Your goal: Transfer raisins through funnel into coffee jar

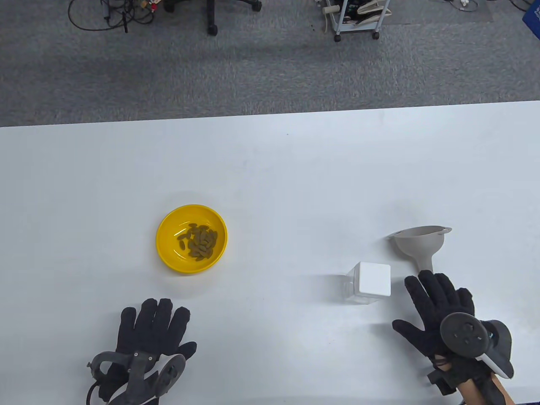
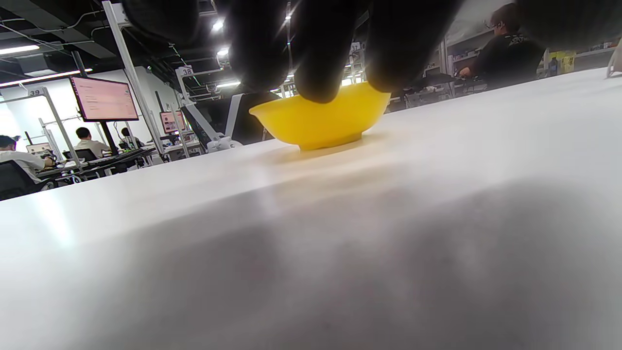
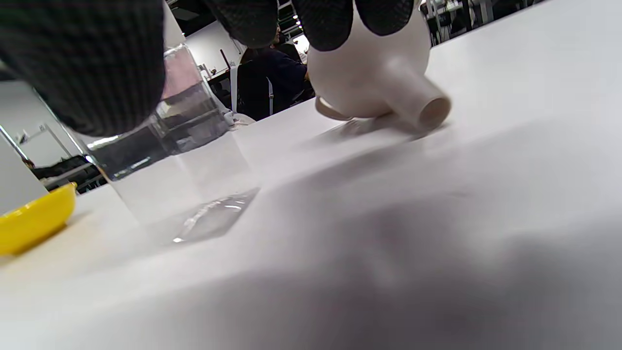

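Note:
A yellow bowl holding several raisins sits left of centre on the white table. It also shows in the left wrist view. A clear square jar with a white lid stands at the right; its glass wall shows in the right wrist view. A grey funnel lies on its side beside the jar, spout toward my right hand; it shows in the right wrist view. My left hand rests flat and open below the bowl. My right hand is open, fingertips just short of the funnel spout.
The table's far edge runs across the table view, with grey carpet, a chair base and a cart beyond it. The yellow bowl's rim shows at the left edge of the right wrist view.

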Available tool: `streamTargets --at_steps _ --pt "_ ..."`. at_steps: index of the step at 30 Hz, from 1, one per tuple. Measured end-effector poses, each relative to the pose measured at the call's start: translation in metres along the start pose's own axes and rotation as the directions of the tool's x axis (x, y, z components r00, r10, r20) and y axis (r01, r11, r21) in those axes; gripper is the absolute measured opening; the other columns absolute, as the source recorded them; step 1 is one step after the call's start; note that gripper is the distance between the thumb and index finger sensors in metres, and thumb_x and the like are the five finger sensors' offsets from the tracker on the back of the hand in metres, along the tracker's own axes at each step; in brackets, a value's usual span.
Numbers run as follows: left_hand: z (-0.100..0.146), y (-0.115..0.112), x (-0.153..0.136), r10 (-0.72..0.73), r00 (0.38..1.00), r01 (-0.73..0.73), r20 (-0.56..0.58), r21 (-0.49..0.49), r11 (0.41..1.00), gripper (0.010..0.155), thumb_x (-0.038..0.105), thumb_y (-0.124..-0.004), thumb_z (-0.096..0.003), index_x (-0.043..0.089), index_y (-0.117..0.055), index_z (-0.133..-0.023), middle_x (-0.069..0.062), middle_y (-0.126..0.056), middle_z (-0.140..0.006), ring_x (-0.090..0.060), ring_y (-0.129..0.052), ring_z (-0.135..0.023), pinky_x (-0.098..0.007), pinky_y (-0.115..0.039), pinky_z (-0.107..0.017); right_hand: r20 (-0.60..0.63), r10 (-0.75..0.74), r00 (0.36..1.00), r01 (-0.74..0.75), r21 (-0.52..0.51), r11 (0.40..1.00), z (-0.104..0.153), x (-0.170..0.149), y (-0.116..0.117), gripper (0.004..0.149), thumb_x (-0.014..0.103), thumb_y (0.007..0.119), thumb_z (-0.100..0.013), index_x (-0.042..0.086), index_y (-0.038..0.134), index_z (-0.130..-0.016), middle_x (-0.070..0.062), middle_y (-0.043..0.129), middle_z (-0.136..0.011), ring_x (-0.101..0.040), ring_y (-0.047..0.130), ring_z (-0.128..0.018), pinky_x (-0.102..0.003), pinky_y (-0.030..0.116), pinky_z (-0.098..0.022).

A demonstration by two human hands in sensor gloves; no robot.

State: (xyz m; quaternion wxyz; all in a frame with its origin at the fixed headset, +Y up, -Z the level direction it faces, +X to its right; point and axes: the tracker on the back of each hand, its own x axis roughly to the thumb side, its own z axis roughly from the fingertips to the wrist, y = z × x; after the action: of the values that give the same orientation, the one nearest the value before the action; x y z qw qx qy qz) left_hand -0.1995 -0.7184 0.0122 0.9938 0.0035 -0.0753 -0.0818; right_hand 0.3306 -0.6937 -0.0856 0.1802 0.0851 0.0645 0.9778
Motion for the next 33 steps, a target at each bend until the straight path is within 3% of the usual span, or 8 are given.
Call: streamTargets --at_steps 8,11,14,19,22,25,31,33 --pt "0.001 0.001 -0.001 0.005 1.0 -0.005 0.0 0.012 1.0 0.075 0.075 -0.068 -0.0362 0.042 -0.067 -0.104 0.0 -0.073 -0.115 -0.035 -0.069 -0.107 -0.065 -0.053 -0.078 -0.087 -0.386 0.918 0.396 0.166 0.903 -0.033 0.02 0.023 0.117 0.064 0.093 -0.031 0.018 0.015 -0.106 -0.012 0.037 -0.119 -0.039 0.041 -0.11 -0.07 0.04 -0.075" --pt "0.002 0.001 -0.002 0.012 1.0 -0.012 0.0 0.015 1.0 0.075 0.075 -0.068 -0.0363 0.042 -0.067 -0.104 0.0 -0.073 -0.115 -0.035 -0.069 -0.107 -0.065 -0.053 -0.078 -0.083 -0.529 0.844 0.535 0.081 0.841 -0.037 0.023 0.033 0.12 0.059 0.097 -0.03 0.02 0.011 -0.104 -0.009 0.036 -0.119 -0.035 0.04 -0.111 -0.069 0.038 -0.075" --pt "0.002 0.002 -0.005 0.01 1.0 -0.01 -0.001 0.031 0.999 0.075 0.075 -0.068 -0.0364 0.042 -0.067 -0.104 0.0 -0.073 -0.115 -0.035 -0.068 -0.107 -0.065 -0.053 -0.078 -0.177 -0.561 0.809 0.586 0.156 0.796 -0.041 0.024 0.047 0.12 0.053 0.099 -0.032 0.021 0.009 -0.104 -0.006 0.036 -0.118 -0.033 0.037 -0.112 -0.069 0.036 -0.076" --pt "0.003 0.002 -0.01 0.035 0.999 -0.035 -0.007 0.029 0.999 0.075 0.075 -0.068 -0.0365 0.042 -0.067 -0.104 0.0 -0.073 -0.115 -0.036 -0.068 -0.107 -0.065 -0.053 -0.078 -0.191 -0.517 0.835 0.544 0.139 0.827 -0.047 0.03 0.05 0.114 0.051 0.101 -0.031 0.025 0.018 -0.106 -0.003 0.051 -0.112 -0.03 0.046 -0.109 -0.066 0.037 -0.077" --pt "0.003 0.002 -0.009 0.037 0.999 -0.037 -0.005 0.03 0.999 0.075 0.075 -0.068 -0.0366 0.042 -0.066 -0.104 0.0 -0.072 -0.115 -0.035 -0.068 -0.107 -0.065 -0.053 -0.078 -0.185 -0.485 0.855 0.508 0.106 0.855 -0.049 0.035 0.048 0.096 0.05 0.102 -0.031 0.03 0.046 -0.105 -0.003 0.055 -0.108 -0.029 0.051 -0.106 -0.061 0.037 -0.078" --pt "0.003 0.002 -0.006 0.039 0.999 -0.039 0.001 0.033 0.999 0.075 0.075 -0.068 -0.0365 0.042 -0.067 -0.104 0.001 -0.073 -0.115 -0.035 -0.069 -0.107 -0.065 -0.053 -0.078 -0.169 -0.507 0.845 0.528 0.113 0.842 -0.049 0.042 0.044 0.089 0.053 0.102 -0.032 0.03 0.052 -0.102 -0.003 0.056 -0.108 -0.029 0.055 -0.105 -0.059 0.041 -0.078" --pt "0.003 0.002 -0.004 0.047 0.999 -0.048 0.013 0.036 0.998 0.075 0.075 -0.068 -0.0366 0.042 -0.067 -0.104 0.0 -0.073 -0.115 -0.035 -0.069 -0.107 -0.065 -0.053 -0.078 -0.131 -0.772 0.622 0.778 0.213 0.591 -0.04 0.068 0.039 0.09 0.052 0.102 -0.034 0.022 0.049 -0.101 -0.013 0.047 -0.115 -0.04 0.052 -0.107 -0.063 0.043 -0.076" --pt "0.003 0.003 -0.005 0.058 0.998 -0.058 0.012 0.032 0.998 0.075 0.075 -0.068 -0.0366 0.042 -0.067 -0.104 0.0 -0.073 -0.115 -0.035 -0.069 -0.107 -0.065 -0.053 -0.078 -0.096 -0.809 0.58 0.804 0.23 0.548 -0.036 0.075 0.038 0.09 0.051 0.102 -0.034 0.02 0.05 -0.1 -0.018 0.049 -0.113 -0.045 0.059 -0.104 -0.066 0.046 -0.074"
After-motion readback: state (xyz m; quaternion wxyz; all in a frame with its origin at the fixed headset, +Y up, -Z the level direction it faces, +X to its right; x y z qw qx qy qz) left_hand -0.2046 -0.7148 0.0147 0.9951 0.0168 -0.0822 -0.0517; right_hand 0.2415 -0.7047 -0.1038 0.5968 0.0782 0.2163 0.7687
